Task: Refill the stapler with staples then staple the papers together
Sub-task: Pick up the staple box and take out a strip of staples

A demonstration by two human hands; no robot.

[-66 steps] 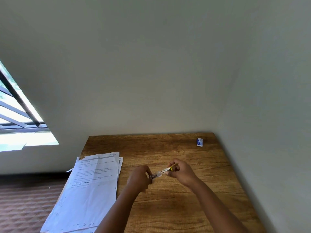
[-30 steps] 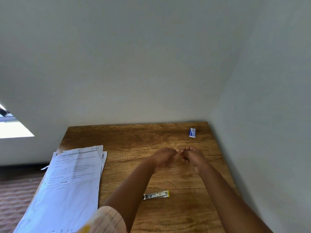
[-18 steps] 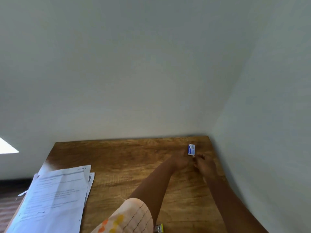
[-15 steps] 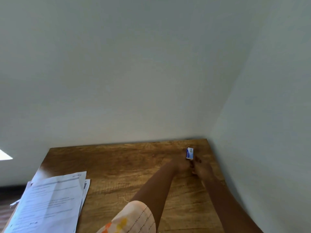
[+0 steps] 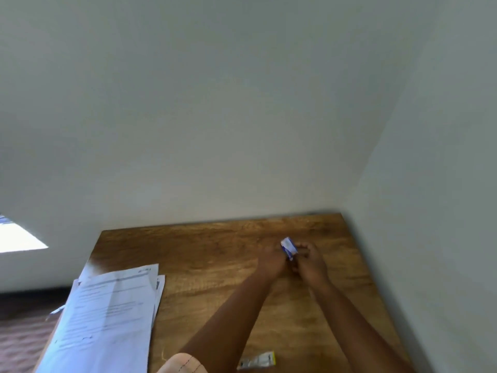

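A small blue and white staple box (image 5: 288, 247) is held between both hands above the far right part of the wooden table (image 5: 209, 254). My left hand (image 5: 271, 261) grips it from the left and my right hand (image 5: 309, 262) from the right. The silver stapler with a yellow end (image 5: 257, 361) lies flat on the table near the front edge, between my forearms, with neither hand on it. A stack of printed papers (image 5: 107, 316) lies on the left side of the table, hanging over its left edge.
Plain walls close off the table at the back and on the right. A bright window (image 5: 18, 236) shows at the far left. Bare wood lies between the papers and my arms.
The stapler was put down on the table. Both hands reached to the far right corner and took hold of the staple box, which now sits tilted between them, drawn slightly nearer.
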